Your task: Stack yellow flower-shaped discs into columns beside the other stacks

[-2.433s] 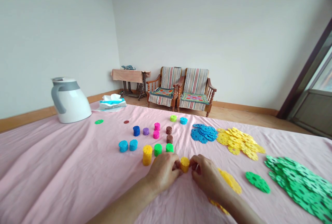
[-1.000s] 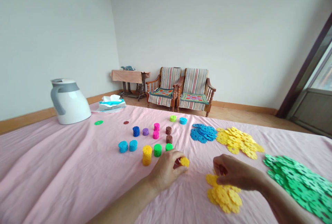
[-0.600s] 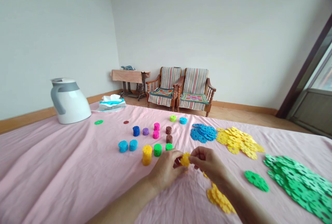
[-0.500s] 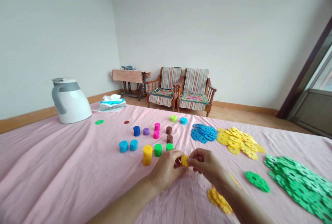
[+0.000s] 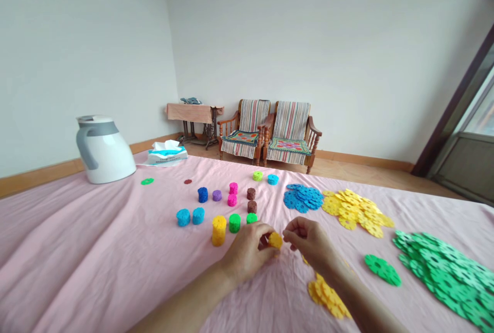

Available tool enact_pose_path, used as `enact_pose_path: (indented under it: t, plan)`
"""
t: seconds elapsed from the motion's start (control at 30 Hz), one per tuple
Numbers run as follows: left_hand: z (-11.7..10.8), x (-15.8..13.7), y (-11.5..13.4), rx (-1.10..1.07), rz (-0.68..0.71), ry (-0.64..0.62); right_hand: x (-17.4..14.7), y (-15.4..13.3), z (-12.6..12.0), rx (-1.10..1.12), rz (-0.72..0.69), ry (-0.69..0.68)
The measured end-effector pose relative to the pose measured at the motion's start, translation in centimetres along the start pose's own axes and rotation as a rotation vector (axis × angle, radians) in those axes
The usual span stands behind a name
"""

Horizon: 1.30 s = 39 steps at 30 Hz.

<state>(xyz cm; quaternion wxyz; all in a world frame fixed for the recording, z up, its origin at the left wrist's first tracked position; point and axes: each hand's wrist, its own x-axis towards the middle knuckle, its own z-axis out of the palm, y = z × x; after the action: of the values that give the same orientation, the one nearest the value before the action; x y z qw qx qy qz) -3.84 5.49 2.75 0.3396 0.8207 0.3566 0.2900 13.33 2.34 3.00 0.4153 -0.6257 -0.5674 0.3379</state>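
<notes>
One yellow stack [image 5: 275, 241] sits pinched in my left hand [image 5: 250, 245], well short of the far edge of the table [image 5: 135, 250]. Just rightward hovers my right hand [image 5: 310, 241], fingers bunched; I can't tell if it holds anything.

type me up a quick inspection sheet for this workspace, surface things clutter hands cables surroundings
Surface: pink cloth, wrinkled.
Work things: short yellow stack in hand; loose yellow discs partly hidden by the right forearm; tall yellow stack upright; blue pile and green pile on the right.
Clutter: white jug, upright, and tissue box, far left.
Hands: left hand grips the short yellow stack; right hand has bent fingers beside it, contact unclear.
Cables: nothing seen.
Surroundings: two armchairs and draped table near the wall.
</notes>
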Motion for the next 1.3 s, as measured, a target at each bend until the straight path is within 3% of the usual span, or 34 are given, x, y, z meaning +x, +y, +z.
enact_pose_path:
  t: [0.13, 0.23, 0.4, 0.6, 0.8, 0.9, 1.1, 1.3]
  plan:
    - [0.0, 0.0, 0.1, -0.016, -0.022, -0.004, -0.3, 0.0, -2.3, -0.345, -0.046, 0.064]
    - [-0.1, 0.1, 0.2, -0.013, -0.030, -0.011, -1.0, 0.2, -4.1, -0.605, -0.054, -0.036]
    - [-0.1, 0.2, 0.2, -0.010, -0.028, -0.011, -1.7, 1.0, -5.0, -0.789, 0.001, -0.140]
    - [0.0, 0.2, 0.0, -0.004, -0.033, -0.014, -1.1, 1.1, -4.7, -0.688, -0.019, -0.132]
    - [0.0, 0.0, -0.2, -0.032, -0.007, -0.016, -0.9, -0.8, -1.6, -0.066, -0.043, -0.086]
    - [0.0, 0.0, -0.2, -0.032, -0.001, -0.015, -1.0, -1.1, 0.1, 0.074, -0.010, -0.040]
    - [0.0, 0.1, -0.2, -0.011, 0.005, -0.011, -0.8, -0.6, 0.2, -0.013, -0.017, 0.009]
    - [0.1, 0.1, -0.4, 0.003, 0.017, -0.010, -1.9, -1.8, -0.9, -0.397, -0.112, -0.101]
